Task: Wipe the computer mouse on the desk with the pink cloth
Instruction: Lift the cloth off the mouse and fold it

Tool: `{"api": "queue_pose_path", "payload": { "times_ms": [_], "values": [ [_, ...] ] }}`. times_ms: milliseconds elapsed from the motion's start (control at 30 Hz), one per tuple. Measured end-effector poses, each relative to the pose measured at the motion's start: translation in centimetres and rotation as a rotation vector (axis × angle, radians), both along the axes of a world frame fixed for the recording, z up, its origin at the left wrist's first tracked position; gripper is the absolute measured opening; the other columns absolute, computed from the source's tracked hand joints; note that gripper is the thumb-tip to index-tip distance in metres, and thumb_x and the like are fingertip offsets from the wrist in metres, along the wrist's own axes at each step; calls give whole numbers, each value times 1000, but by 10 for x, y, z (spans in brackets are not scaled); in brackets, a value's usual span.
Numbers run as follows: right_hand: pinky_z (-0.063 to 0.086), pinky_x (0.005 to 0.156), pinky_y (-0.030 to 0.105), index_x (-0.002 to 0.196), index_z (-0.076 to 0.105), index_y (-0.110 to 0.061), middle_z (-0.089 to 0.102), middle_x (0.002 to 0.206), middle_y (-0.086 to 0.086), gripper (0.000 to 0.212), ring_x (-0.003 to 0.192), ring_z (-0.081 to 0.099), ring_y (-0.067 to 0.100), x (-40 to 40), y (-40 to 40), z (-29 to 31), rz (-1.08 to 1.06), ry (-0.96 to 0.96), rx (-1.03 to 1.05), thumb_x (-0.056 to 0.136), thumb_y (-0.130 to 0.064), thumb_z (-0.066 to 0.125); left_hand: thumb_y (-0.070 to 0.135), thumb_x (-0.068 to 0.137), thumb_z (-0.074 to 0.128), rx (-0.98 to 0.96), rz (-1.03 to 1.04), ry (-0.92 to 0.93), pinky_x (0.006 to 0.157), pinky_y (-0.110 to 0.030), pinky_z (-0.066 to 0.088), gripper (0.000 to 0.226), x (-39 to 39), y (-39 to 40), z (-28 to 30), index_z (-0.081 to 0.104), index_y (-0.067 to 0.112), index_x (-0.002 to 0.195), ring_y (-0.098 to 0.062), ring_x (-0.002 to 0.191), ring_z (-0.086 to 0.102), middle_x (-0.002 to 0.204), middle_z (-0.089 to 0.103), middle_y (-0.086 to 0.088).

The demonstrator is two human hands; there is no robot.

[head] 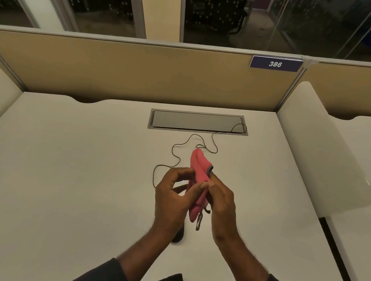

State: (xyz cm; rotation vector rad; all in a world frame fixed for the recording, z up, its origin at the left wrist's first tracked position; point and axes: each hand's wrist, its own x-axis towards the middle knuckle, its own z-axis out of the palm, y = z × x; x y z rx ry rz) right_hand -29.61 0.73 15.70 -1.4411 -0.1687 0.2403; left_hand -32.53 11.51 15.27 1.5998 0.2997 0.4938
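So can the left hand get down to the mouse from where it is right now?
Probably yes, but not straight away. The mouse lies on the desk right beneath the left hand, mostly hidden by the wrist. That hand is up above the desk, helping the right hand hold the pink cloth.

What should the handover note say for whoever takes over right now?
Left hand: fingers curled at the pink cloth, seemingly helping hold it.
Right hand: pinching the cloth, held up above the desk.
Mouse: dark shape on the desk, mostly hidden under the left wrist; its cable snakes back to the cable hatch.
Done: cloth picked up and bunched in both hands.
Left: bring the cloth down to the mouse and wipe it; no contact yet.
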Motion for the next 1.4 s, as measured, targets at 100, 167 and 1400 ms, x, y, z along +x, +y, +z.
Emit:
{"api": "queue_pose_path", "payload": {
  "times_ms": [100, 167, 1400],
  "values": [
    [54, 76, 18, 121, 61, -28, 72, 108, 1, 35, 101, 69, 16, -7, 9, 10, -60, 30, 41, 94, -38, 42, 64, 75, 71, 17, 47, -12, 79, -30, 60, 41, 0, -1, 8, 64, 36, 103, -18, 102, 68, 104, 69, 11],
    [54, 74, 18, 113, 65, -31, 74, 101, -2, 31, 97, 70, 18, -10, 14, 16, -106, 14, 29, 93, -46, 46, 55, 81, 69, 31, 50, -32, 78, -32, 61, 30, 0, 1, 12, 65, 34, 102, -18, 101, 68, 101, 69, 12],
    [56, 65, 16, 92, 70, -30, 72, 84, -12, 13, 81, 67, 10, 29, 5, 45, -232, -17, -198, 95, -26, 58, 17, 96, 62, 34, -167, 73, 61, -28, 60, 13, 15, 152, 14, 71, 24, 90, -20, 74, 71, 79, 73, -1]
  ]
}}
